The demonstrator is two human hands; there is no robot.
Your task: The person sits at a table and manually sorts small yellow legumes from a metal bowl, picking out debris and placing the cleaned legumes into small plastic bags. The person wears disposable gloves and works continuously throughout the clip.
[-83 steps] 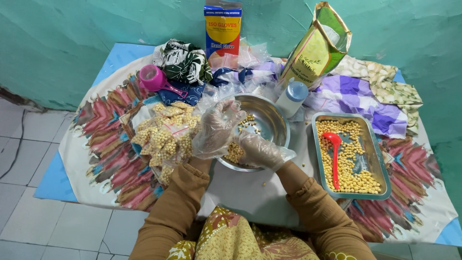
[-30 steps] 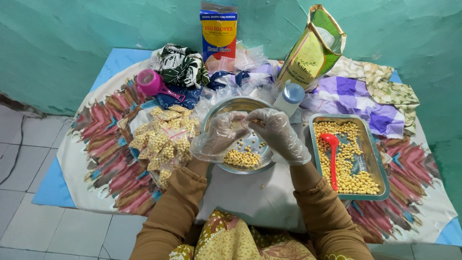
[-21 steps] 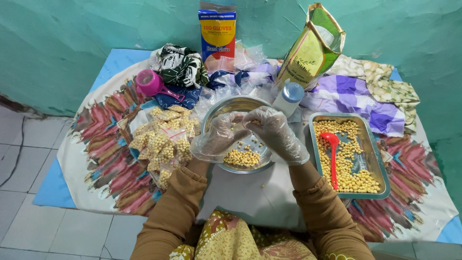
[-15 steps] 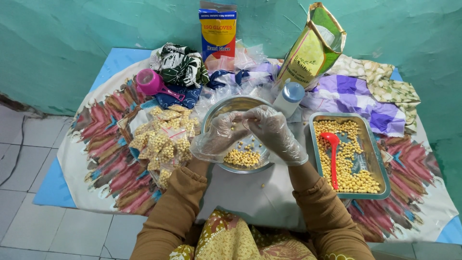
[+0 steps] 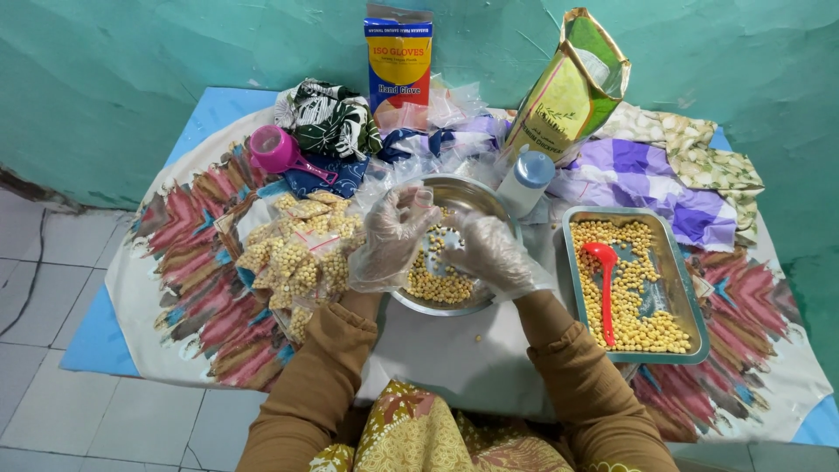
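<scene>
Sleeves: brown, both forearms come up from bottom edge toward the bowl.
Stray bean [image 5: 477, 336]: lies alone on white cloth, just in front of the bowl.
Left hand [image 5: 391, 238]: clear plastic glove, fingers curled, fingertips pinched on a small clear bag [image 5: 423, 199] held above the bowl; half closed.
Right hand [image 5: 491, 253]: clear glove, over the bowl's right side, fingers bent loosely toward the left hand; whether it grips anything, cannot tell.
Metal bowl [image 5: 489, 203]: round, on the cloth under both hands, yellow beans [image 5: 435, 284] heaped in its near part.
Packed bags [image 5: 297, 253]: pile of small bean-filled bags, just left of the bowl.
Metal tray [image 5: 684, 281]: right of the bowl, full of beans, red spoon [image 5: 604, 284] lying in it.
White bottle [image 5: 524, 181]: blue cap, touching the bowl's far right rim.
Pink scoop [image 5: 278, 151]: far left, on dark cloth.
Glove box [image 5: 398, 59]: upright at the wall.
Green-yellow sack [image 5: 568, 87]: open, leaning at the wall.
</scene>
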